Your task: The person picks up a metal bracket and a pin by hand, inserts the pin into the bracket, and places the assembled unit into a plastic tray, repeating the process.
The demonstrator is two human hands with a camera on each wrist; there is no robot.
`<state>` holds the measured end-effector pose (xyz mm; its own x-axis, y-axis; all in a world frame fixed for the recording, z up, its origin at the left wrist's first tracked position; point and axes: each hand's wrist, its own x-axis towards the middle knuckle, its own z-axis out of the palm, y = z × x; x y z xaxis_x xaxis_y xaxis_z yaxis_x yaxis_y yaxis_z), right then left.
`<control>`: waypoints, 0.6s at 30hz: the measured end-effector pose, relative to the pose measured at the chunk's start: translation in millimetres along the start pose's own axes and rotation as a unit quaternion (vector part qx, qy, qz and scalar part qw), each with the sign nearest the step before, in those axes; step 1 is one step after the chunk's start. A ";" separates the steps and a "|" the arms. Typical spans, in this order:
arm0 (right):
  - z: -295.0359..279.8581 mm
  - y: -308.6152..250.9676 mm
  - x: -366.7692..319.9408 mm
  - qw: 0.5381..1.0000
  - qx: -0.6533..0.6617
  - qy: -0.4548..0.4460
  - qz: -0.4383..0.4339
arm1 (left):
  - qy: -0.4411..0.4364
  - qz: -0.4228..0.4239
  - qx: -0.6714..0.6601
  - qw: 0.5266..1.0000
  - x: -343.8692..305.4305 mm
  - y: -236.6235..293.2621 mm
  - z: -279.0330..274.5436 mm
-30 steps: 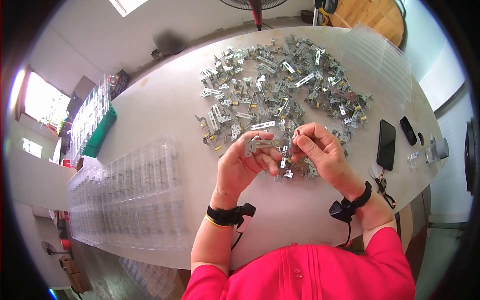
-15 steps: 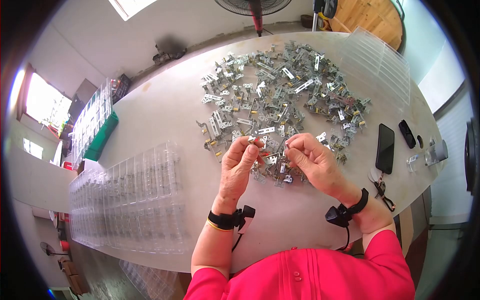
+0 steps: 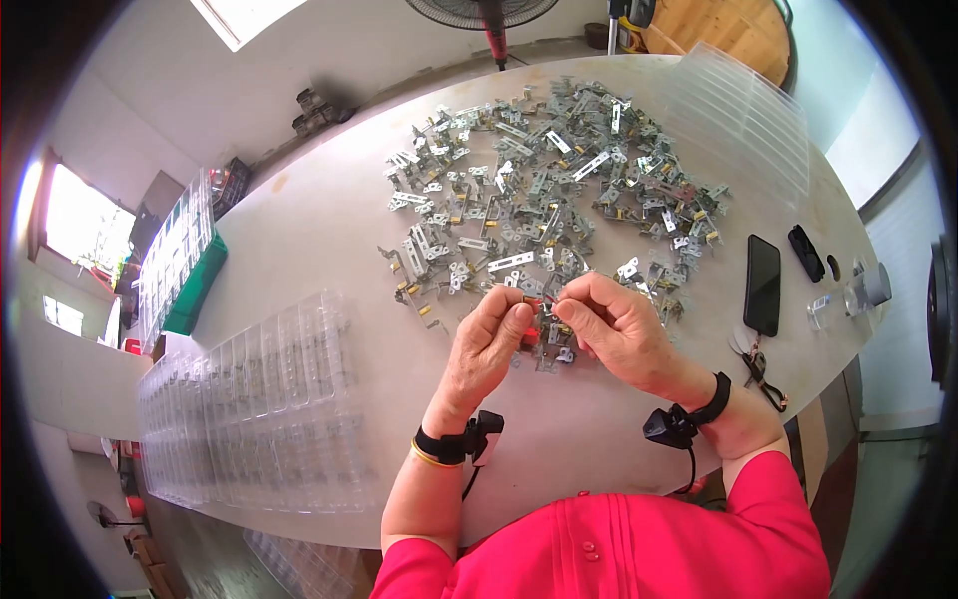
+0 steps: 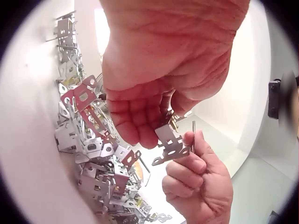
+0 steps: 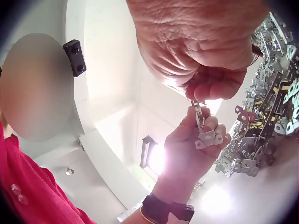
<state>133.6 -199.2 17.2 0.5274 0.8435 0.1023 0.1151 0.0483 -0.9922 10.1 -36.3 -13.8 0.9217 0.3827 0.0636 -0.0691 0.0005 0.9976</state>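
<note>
Bracket is up off the worktop, between both hands at the near side of the parts pile. Left hand has its fingers pinched on it; right hand's are clamped on a thin metal pin right beside it, can't tell if they're joined. Clear trays left, phone right.

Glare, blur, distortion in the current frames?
Head: strong fisheye, black corners, window blown out; left wrist: dark corners, pale overexposed background, bracket fairly sharp; right wrist: bright flare beside the left hand, white hot spot on the table, smooth blurred oval at image left.
</note>
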 end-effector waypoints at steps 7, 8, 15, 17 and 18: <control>1.4 -1.8 0.3 1.000 -0.015 0.021 0.003 | 0.012 0.047 0.103 0.993 1.3 -4.3 -0.7; 1.4 -1.8 0.5 1.000 -0.015 0.020 0.003 | 0.030 0.071 0.139 0.987 1.7 -4.7 -0.3; 1.9 0.6 -0.4 0.999 -0.043 0.023 0.001 | 0.073 0.098 0.195 0.973 2.1 -1.6 2.7; 2.2 1.1 -0.2 0.999 -0.039 0.024 0.001 | 0.075 0.108 0.206 0.970 2.1 2.8 3.0; 2.0 2.0 -0.2 0.999 -0.039 0.025 0.002 | 0.076 0.119 0.217 0.966 2.3 4.3 3.1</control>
<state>132.0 -198.1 15.0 0.5690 0.8159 0.1029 0.1761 0.0014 -0.9844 13.1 -38.3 -9.3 0.8310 0.4552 0.3198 -0.0749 -0.4780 0.8751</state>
